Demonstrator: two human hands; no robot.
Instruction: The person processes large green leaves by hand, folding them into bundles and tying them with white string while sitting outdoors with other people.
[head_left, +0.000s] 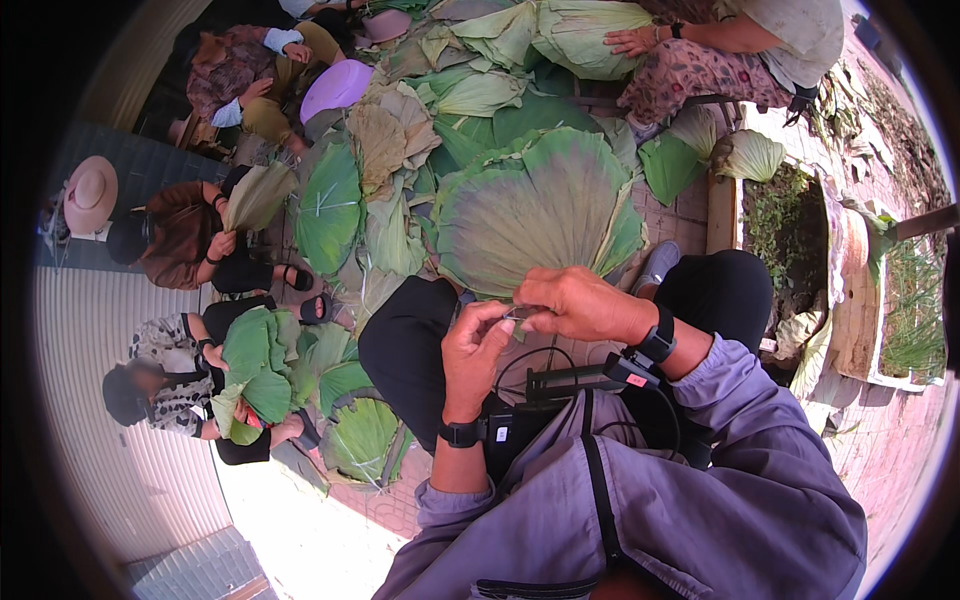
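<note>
My left hand (476, 349) and my right hand (581, 304) meet above my lap, fingertips almost touching. Both pinch a small thin strand (513, 313), too fine to tell whether it is wire or twine. Just beyond my fingers lies a broad stack of lotus leaves (532, 210), its top leaf green with a brownish-purple middle. To the left of this stack, a bundle of green lotus leaves (328, 210) is tied with pale string. Another tied leaf bundle (364, 439) rests on the paving beyond my left knee.
Several people sit around the leaf pile; one person's hand (632, 41) rests on leaves at the top. A purple basin (336, 90) stands at upper left. Planter boxes with soil (784, 225) and grass (911, 315) line the right. A pink hat (90, 195) lies far left.
</note>
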